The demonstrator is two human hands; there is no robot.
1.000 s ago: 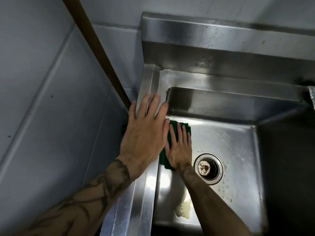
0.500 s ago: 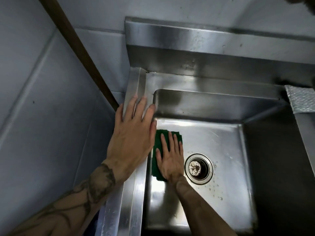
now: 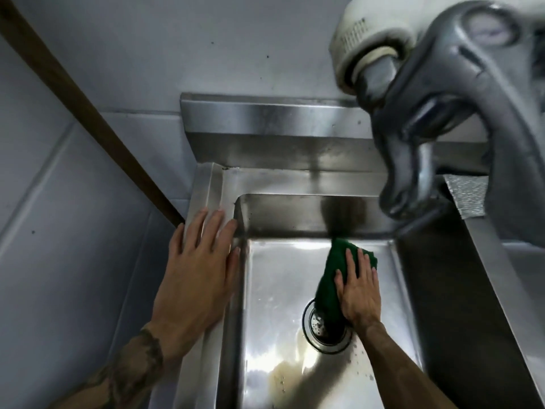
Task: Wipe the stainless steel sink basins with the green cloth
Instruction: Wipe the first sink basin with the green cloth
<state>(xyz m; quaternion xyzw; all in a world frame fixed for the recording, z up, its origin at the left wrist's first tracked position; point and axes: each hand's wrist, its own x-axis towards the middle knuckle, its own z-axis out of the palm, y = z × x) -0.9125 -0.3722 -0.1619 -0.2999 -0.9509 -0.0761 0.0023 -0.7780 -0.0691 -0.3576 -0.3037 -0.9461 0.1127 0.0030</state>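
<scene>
The green cloth [image 3: 331, 280] is pressed flat against the floor of the stainless steel basin [image 3: 274, 290] by the right hand [image 3: 358, 293], whose fingers are laid straight and close together on it, nothing being pinched. The cloth is found toward the far right of the basin floor, its near end overlapping the round drain [image 3: 320, 332] and its far corner reaching the foot of the far wall. The left hand [image 3: 197, 276] is rested palm-down on the left rim [image 3: 211, 187], fingers straight and slightly spread. A blurred faucet [image 3: 442, 107] is seen overhead at the far right, and a brown pole [image 3: 88, 113] is slanted across the tiled wall at the left.
</scene>
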